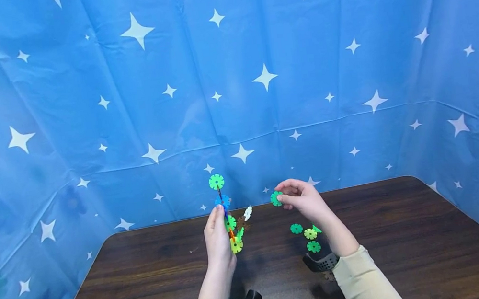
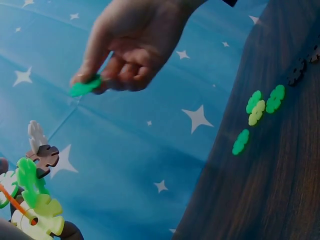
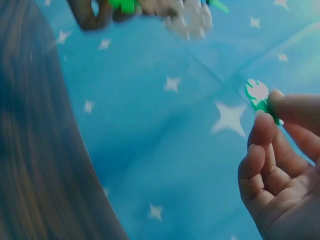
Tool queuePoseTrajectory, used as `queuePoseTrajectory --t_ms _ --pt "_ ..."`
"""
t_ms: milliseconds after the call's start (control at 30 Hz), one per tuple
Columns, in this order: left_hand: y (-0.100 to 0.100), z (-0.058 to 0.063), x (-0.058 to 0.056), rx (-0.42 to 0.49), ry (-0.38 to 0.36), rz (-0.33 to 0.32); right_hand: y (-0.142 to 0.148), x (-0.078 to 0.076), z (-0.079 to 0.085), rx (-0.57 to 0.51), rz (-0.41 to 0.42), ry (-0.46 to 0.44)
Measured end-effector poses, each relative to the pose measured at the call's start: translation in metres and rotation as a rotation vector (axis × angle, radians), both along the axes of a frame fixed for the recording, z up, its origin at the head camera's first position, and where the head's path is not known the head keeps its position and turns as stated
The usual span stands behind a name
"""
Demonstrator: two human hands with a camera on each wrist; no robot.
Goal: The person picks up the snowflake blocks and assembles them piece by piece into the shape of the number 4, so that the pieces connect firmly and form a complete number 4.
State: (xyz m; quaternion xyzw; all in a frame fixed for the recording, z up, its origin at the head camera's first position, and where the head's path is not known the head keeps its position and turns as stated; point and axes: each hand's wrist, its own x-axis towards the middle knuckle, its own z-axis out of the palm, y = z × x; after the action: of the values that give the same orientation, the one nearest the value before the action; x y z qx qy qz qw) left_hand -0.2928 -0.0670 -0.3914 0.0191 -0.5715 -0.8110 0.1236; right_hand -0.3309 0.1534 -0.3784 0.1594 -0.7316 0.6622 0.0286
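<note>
Green disc (image 1: 276,198) sits edge-pinched in the right hand (image 1: 303,198), probably to leave its rim exposed, while the left hand (image 1: 218,240) grips joined discs (image 1: 236,245), presumably for steadiness.

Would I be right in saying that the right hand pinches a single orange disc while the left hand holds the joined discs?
Not quite: the single disc in the right hand is green, not orange, as the head view shows. The rest stands: the left hand holds the joined discs.
</note>
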Motion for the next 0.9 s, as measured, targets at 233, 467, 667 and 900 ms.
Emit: queuePoseTrajectory --t_ms 233,467,667,900 --pt "0.0 0.0 0.001 -0.019 0.006 0.004 -0.03 0.009 0.006 -0.218 -0.056 -0.048" --pt "-0.003 0.001 0.002 -0.012 -0.008 0.006 -0.044 0.008 -0.002 -0.267 -0.052 -0.06" --pt "-0.002 0.002 0.001 -0.005 -0.005 0.007 -0.048 0.009 -0.005 -0.277 -0.016 -0.07" --pt "0.0 0.0 0.002 -0.014 -0.005 0.015 -0.054 0.011 -0.007 -0.311 0.031 -0.089"
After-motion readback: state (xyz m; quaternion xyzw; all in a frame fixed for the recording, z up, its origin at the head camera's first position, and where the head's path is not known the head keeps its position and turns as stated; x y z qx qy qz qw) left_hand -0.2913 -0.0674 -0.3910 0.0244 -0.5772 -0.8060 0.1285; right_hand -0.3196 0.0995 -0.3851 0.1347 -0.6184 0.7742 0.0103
